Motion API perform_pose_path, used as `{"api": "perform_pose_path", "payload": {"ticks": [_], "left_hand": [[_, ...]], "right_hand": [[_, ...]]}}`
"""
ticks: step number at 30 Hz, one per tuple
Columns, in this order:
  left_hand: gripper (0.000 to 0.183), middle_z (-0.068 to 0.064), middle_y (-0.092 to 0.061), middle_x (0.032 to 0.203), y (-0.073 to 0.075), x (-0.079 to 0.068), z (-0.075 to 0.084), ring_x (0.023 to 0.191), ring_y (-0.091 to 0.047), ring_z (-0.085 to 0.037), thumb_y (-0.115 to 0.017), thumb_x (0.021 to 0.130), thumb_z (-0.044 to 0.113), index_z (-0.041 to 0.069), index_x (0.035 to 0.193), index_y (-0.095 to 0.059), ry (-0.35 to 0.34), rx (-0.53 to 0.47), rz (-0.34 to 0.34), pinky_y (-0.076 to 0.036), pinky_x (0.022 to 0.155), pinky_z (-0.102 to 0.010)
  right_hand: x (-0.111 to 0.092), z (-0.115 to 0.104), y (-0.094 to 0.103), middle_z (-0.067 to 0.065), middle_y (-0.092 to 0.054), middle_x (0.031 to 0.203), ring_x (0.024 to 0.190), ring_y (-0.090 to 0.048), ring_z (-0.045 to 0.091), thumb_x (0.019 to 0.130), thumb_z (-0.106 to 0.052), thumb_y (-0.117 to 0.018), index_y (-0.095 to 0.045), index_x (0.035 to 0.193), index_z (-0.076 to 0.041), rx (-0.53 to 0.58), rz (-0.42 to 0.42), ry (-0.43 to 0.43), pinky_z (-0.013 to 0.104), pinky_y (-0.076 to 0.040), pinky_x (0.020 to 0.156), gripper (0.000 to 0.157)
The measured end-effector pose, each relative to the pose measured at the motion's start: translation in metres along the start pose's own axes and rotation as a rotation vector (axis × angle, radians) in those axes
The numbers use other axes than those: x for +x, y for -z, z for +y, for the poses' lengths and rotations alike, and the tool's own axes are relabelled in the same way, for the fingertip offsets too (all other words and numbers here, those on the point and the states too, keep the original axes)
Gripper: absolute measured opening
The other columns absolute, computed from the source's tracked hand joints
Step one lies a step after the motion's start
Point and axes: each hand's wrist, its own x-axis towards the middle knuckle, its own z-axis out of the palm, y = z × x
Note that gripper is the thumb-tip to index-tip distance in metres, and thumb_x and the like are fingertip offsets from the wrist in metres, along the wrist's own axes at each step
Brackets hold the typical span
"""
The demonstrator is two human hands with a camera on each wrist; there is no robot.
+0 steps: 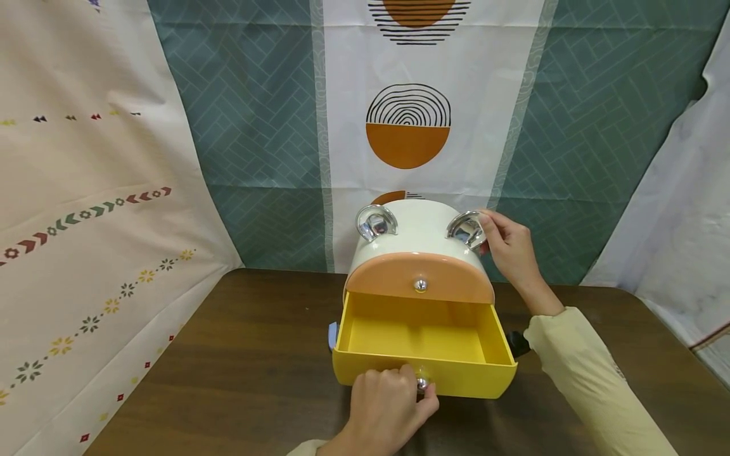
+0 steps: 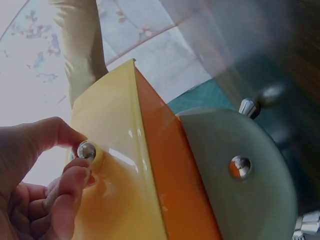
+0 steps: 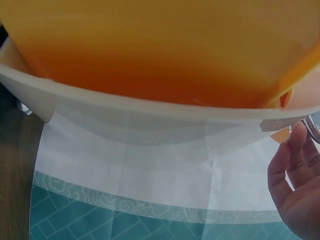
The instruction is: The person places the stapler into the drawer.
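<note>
A small white cabinet [image 1: 419, 231] with a rounded top stands on the table, its yellow drawer [image 1: 464, 381] pulled out and the inside bare. My left hand [image 1: 383, 405] pinches the round silver knob [image 1: 422, 384] on the drawer front; the left wrist view shows thumb and fingers at that knob [image 2: 86, 150]. Up at the cabinet's right side, my right hand [image 1: 510, 250] grips a shiny silver ear-shaped piece [image 1: 467, 229] between thumb and fingers. A matching silver ear [image 1: 376, 223] sits on the left. Above the drawer is a peach front panel [image 1: 388, 275] with its own knob [image 1: 421, 285].
The dark wooden table [image 1: 256, 361] extends on both sides of the cabinet. A light blue piece [image 1: 332, 335] shows at its left side and a black piece [image 1: 518, 344] at its right. Patterned cloth [image 1: 256, 126] hangs close behind, and more cloth [image 1: 102, 253] slopes along the left.
</note>
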Motion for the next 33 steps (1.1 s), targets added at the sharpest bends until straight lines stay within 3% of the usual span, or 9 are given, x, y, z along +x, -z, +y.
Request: {"api": "perform_pose_path", "payload": {"ticks": [4,8,12,15,19,24,30,33], "left_hand": [[0.053,0.01,-0.019,0.042,0.003,-0.001,-0.006,0.032,-0.02,-0.004,-0.071,0.069,0.048,0.018,0.048,-0.033,-0.008,-0.012,0.028,-0.014,0.032,-0.016],[0.043,0.012,-0.032,0.044,0.015,0.0,-0.019,0.036,-0.026,0.001,-0.072,0.07,0.05,0.017,0.055,-0.049,0.014,-0.161,0.055,-0.021,0.037,-0.011],[0.023,0.011,-0.056,0.054,0.027,0.004,-0.041,0.045,-0.045,0.005,-0.076,0.071,0.031,0.015,0.064,-0.062,0.048,-0.341,0.125,-0.035,0.045,-0.008],[0.013,0.007,-0.063,0.062,0.033,0.008,-0.062,0.053,-0.054,0.004,-0.077,0.07,0.016,0.011,0.07,-0.065,0.097,-0.454,0.177,-0.043,0.051,-0.01],[0.009,0.004,-0.065,0.068,0.034,0.012,-0.092,0.057,-0.057,0.001,-0.075,0.072,0.007,0.009,0.077,-0.067,0.233,-0.576,0.188,-0.047,0.052,-0.015],[0.008,0.003,-0.067,0.072,0.02,0.01,-0.126,0.061,-0.058,-0.006,-0.072,0.077,0.009,0.008,0.085,-0.069,0.424,-0.642,0.112,-0.049,0.056,-0.022],[0.017,-0.005,-0.069,0.082,-0.007,0.004,-0.155,0.071,-0.063,-0.014,-0.07,0.079,0.012,0.006,0.094,-0.069,0.626,-0.7,-0.067,-0.05,0.067,-0.023],[0.022,-0.009,-0.068,0.087,-0.023,0.0,-0.164,0.076,-0.064,-0.019,-0.07,0.079,0.012,0.004,0.1,-0.067,0.687,-0.691,-0.157,-0.052,0.069,-0.027]], "right_hand": [[0.0,0.0,0.0,0.019,-0.054,0.062,0.046,-0.043,-0.006,0.092,-0.001,-0.048,-0.059,0.107,0.014,0.001,0.002,-0.003,0.011,-0.04,0.05,0.024],[0.0,-0.001,0.0,0.023,-0.053,0.062,0.046,-0.043,-0.005,0.092,-0.001,-0.047,-0.059,0.107,0.013,0.009,-0.002,-0.004,0.011,-0.041,0.049,0.024],[0.0,-0.001,0.0,0.023,-0.053,0.061,0.045,-0.047,0.004,0.092,-0.002,-0.048,-0.06,0.107,0.013,0.011,-0.004,-0.005,0.011,-0.041,0.049,0.024],[0.0,0.0,0.0,0.021,-0.054,0.061,0.045,-0.049,0.01,0.092,-0.002,-0.048,-0.06,0.107,0.012,0.01,-0.004,-0.004,0.011,-0.041,0.05,0.024],[0.0,0.001,0.001,0.022,-0.055,0.062,0.044,-0.049,0.009,0.092,-0.002,-0.048,-0.06,0.107,0.012,0.011,0.0,-0.003,0.011,-0.041,0.05,0.023],[0.0,0.0,0.001,0.023,-0.054,0.062,0.044,-0.049,0.008,0.092,-0.001,-0.048,-0.06,0.107,0.013,0.007,0.001,-0.003,0.012,-0.042,0.05,0.023],[0.0,-0.001,0.0,0.025,-0.054,0.063,0.044,-0.048,0.008,0.092,-0.001,-0.048,-0.06,0.106,0.013,0.007,-0.002,-0.006,0.013,-0.042,0.049,0.023],[0.0,-0.002,0.0,0.025,-0.053,0.063,0.045,-0.047,0.006,0.092,-0.001,-0.048,-0.06,0.106,0.014,0.007,-0.001,-0.003,0.011,-0.041,0.049,0.023]]}}
